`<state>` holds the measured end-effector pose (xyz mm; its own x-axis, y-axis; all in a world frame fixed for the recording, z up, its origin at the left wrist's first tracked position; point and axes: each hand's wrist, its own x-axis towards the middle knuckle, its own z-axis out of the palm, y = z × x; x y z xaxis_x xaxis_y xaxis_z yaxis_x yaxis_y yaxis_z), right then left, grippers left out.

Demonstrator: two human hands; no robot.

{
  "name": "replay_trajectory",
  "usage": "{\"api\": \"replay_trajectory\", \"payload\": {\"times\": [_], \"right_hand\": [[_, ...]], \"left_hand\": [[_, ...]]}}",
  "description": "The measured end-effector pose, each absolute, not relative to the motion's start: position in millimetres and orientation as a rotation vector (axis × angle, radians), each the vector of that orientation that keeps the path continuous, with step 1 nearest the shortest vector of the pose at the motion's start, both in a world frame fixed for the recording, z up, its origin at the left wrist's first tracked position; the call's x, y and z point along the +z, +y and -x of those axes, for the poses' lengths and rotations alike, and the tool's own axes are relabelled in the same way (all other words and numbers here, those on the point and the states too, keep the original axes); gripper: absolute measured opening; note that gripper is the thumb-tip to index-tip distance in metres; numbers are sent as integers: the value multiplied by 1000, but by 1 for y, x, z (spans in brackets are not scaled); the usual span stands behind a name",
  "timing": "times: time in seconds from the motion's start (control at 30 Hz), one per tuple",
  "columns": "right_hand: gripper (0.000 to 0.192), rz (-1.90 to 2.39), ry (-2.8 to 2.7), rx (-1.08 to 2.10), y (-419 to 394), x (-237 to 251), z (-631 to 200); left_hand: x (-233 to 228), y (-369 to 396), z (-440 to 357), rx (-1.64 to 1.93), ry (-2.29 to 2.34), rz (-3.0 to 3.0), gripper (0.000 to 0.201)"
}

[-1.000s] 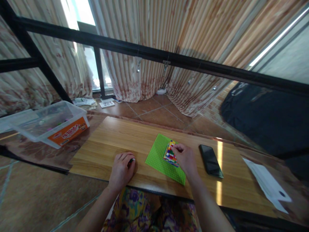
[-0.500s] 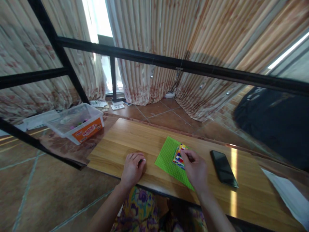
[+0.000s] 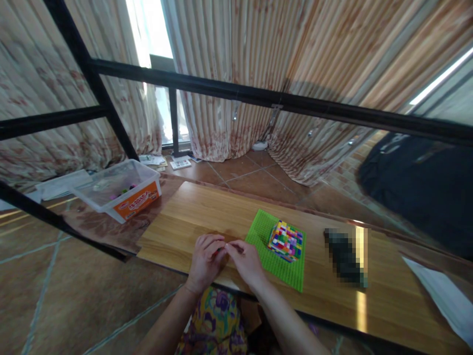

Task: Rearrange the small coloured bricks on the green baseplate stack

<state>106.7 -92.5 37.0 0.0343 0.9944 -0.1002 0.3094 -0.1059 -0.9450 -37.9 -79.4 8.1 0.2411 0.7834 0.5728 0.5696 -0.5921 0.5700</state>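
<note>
My left hand [image 3: 206, 260] rests over the wooden table with its fingers curled closed, and whatever they hold is hidden. My right hand [image 3: 247, 260] meets it at the fingertips, thumb and index finger pinched together on something too small to make out. To the right of both hands lies a green studded baseplate [image 3: 261, 222]. On it stands a block of many-coloured toy bricks [image 3: 286, 240], with red, yellow, white, blue and purple showing on top. Neither hand touches the bricks.
A wooden table [image 3: 195, 207] carries the baseplate and a dark phone [image 3: 345, 259], blurred into squares. White paper [image 3: 439, 291] lies at the right end. A clear plastic bin [image 3: 129, 197] with an orange label stands beyond the left end. A black metal bar [image 3: 236, 92] crosses above.
My right hand has left the brick block and moved left to meet my left hand at the fingertips. The top of the brick block is now uncovered. My left hand has barely shifted.
</note>
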Motion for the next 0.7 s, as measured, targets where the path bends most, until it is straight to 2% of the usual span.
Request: {"api": "replay_trajectory", "payload": {"times": [0.17,0.27,0.53,0.7], "right_hand": [[28,1456,-1041,1340,-94,37,-101],[27,1430,-1033,1323,-98,38,-102],[28,1529,-1296,862,-120,66,-147],[29,1709,-1309,465,-129,81,-206]], "left_hand": [[11,-80,36,1329,1247,-2261,8],[13,-82,36,1281,1266,-2238,10],[17,-84,36,1124,1452,-2248,29],[10,-80,31,1068,1621,-2288,25]]}}
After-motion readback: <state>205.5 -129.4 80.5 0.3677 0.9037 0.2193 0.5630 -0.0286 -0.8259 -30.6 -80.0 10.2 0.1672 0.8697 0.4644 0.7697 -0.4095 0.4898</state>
